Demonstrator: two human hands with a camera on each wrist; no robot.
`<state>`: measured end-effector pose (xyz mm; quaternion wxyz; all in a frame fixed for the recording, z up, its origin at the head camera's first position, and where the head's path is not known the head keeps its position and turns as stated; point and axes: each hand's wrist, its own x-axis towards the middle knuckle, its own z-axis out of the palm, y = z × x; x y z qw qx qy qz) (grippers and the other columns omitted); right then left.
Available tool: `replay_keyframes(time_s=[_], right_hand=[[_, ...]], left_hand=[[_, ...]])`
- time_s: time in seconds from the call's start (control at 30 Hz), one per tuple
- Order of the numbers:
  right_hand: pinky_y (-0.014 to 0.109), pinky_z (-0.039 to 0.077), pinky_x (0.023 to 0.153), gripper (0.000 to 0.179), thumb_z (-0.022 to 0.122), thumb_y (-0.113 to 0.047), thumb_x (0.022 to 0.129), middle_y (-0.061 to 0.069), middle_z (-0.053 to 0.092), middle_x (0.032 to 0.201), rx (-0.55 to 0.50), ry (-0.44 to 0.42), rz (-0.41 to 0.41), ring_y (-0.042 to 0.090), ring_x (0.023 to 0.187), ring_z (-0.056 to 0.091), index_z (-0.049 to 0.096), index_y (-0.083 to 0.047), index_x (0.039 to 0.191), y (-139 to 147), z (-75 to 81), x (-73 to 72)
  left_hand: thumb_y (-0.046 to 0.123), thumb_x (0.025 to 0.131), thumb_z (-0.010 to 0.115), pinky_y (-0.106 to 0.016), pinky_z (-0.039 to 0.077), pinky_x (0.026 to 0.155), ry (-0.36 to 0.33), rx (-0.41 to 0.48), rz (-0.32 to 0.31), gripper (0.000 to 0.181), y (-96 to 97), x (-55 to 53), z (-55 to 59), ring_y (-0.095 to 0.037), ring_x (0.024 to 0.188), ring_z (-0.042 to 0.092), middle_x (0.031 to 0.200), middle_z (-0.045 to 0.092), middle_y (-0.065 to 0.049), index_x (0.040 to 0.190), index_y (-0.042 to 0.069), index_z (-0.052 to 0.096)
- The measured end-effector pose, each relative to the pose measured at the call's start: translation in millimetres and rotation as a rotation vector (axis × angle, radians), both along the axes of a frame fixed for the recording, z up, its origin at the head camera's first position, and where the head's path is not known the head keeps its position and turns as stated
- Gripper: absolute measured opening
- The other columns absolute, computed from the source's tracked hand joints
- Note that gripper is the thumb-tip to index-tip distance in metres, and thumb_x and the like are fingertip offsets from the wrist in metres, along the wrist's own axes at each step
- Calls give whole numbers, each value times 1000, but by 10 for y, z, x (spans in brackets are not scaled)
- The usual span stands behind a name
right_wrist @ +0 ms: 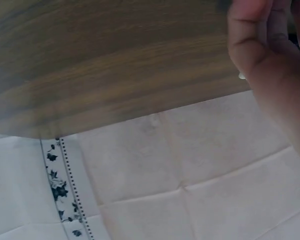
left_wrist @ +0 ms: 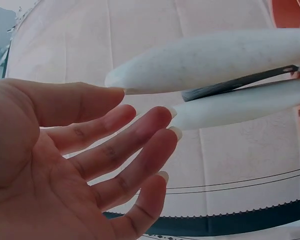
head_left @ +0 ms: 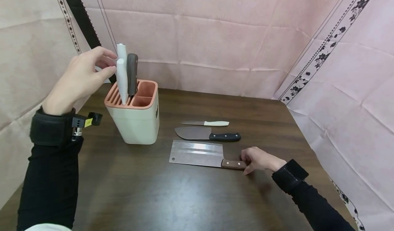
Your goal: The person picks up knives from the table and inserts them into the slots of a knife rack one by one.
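Upper left, a knife block (head_left: 135, 125) with a pale green body and pink slotted top holds several knives upright. Two white knife handles (head_left: 122, 77) and a dark knife handle (head_left: 132, 73) rise from it. My left hand (head_left: 87, 70) is beside the white handles, its fingers spread and loosely bent; in the left wrist view the thumb tip meets the end of the nearer white handle (left_wrist: 205, 60). On the table lies a cleaver (head_left: 197, 154) with a brown riveted handle. My right hand (head_left: 260, 158) pinches the end of that handle between thumb and fingers.
Above the cleaver lie a black-handled kitchen knife (head_left: 197, 133) and a small white-handled paring knife (head_left: 215, 123), blades to the left. The block's top also has open pink compartments (head_left: 146, 89). Pink cloth (head_left: 200, 43) hangs behind the brown wooden table (head_left: 147, 190).
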<state>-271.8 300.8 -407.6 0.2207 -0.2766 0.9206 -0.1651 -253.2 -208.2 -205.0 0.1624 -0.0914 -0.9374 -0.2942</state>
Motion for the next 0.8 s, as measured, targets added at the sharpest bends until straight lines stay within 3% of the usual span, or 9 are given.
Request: replay_keyframes(time_s=[0.1, 0.23, 0.33, 0.43, 0.6, 0.8], right_hand=[[21, 37, 57, 28, 85, -16, 71, -2, 54, 69, -41, 34, 12, 8, 64, 46, 60, -10, 81, 53, 29, -30], [19, 39, 55, 26, 85, -16, 70, -4, 56, 68, -92, 83, 40, 5, 61, 47, 62, -10, 83, 100, 195, -93], [19, 41, 55, 26, 85, -16, 70, -4, 59, 68, -134, 123, 52, 4, 62, 49, 64, -10, 83, 102, 405, -153], [20, 42, 55, 25, 85, -19, 70, -4, 58, 68, -181, 143, 32, 5, 61, 49, 66, -12, 84, 67, 653, -210], [22, 41, 52, 26, 86, -28, 71, -4, 54, 67, -281, 156, -23, 7, 58, 48, 69, -20, 89, -63, 1052, -243], [25, 45, 59, 30, 83, -28, 75, 1, 56, 73, -417, 146, -64, 13, 65, 54, 68, -19, 99, -349, 1327, -214]], left_hand=[[16, 99, 48, -33, 36, 80, 36, 17, 10, 37, 14, 33, 27, -35, 111, 52, 125, 59, -25, 134, 5, 49], [7, 97, 45, -20, 33, 79, 157, 58, 39, 33, 28, 90, 43, -4, 98, 50, 120, 62, -20, 128, 5, 55], [5, 95, 45, -16, 32, 79, 250, 88, 56, 31, 38, 124, 66, 11, 89, 41, 116, 63, -18, 123, 4, 60], [4, 95, 45, -15, 32, 78, 272, 98, 60, 31, 44, 150, 99, 13, 88, 41, 114, 64, -18, 121, 5, 61], [3, 94, 44, -17, 32, 76, 232, 66, 37, 32, 44, 178, 131, 6, 86, 42, 113, 64, -16, 121, 5, 61], [3, 94, 44, -16, 34, 74, 265, 85, 1, 30, 89, 207, 127, 2, 85, 44, 112, 65, -16, 118, 3, 62]])
